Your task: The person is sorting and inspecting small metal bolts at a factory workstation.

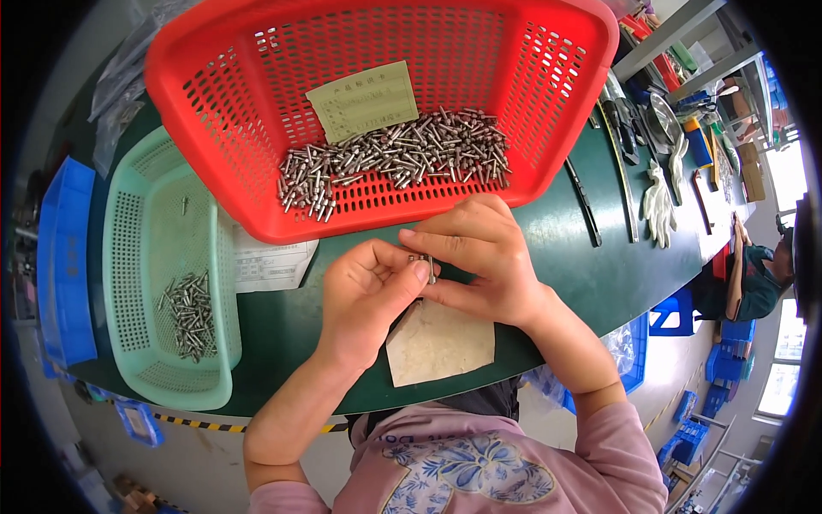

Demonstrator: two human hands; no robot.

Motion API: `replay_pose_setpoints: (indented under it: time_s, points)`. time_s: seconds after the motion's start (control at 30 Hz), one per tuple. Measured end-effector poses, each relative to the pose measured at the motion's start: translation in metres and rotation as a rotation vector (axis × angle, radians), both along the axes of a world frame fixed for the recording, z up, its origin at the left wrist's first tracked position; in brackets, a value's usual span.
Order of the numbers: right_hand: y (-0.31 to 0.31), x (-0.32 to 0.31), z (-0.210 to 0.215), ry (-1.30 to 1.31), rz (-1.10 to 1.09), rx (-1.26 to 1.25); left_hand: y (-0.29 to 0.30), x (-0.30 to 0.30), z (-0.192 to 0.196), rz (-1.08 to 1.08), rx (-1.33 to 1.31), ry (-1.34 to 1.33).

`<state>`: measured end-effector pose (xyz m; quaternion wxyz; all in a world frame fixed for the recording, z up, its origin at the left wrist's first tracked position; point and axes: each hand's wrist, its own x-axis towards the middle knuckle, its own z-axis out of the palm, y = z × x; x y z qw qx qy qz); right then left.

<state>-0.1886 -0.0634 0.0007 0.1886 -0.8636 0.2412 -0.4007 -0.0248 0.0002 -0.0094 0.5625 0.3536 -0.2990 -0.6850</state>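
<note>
Your left grip [361,291] is closed, thumb against forefinger, on a small metal pin [431,269]. Your right grip [501,257] is partly spread about it; whether it clamps the pin cannot be determined. The pin is above the tabletop [287,343], between its near edge and the red perforated basket [360,224].

L grip [366,287] pinching, R grip [486,257] curved adj., forearms [301,403] angled inwd.

Pins [402,150] in far basket [548,163], card [364,98] behind them; more pins [191,319] in left basket [227,295]. Paper sheet [270,264] right of left basket; gloves [658,206] far right on table [591,287].
</note>
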Motion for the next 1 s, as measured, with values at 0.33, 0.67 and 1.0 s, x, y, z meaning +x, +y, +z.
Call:
replay_pose_setpoints:
  time_s: [0.33, 0.67, 1.0]
  points:
    - [-0.005, -0.003, 0.002, 0.050, 0.015, -0.078, -0.001, 0.004, 0.003, -0.061, 0.122, 0.086]
    - [-0.005, -0.004, 0.002, -0.085, 0.031, -0.039, -0.001, 0.008, 0.009, -0.179, 0.193, 0.170]
    - [-0.002, -0.007, 0.004, -0.213, 0.148, 0.238, -0.004, 0.011, 0.010, 0.245, -0.563, -0.686]
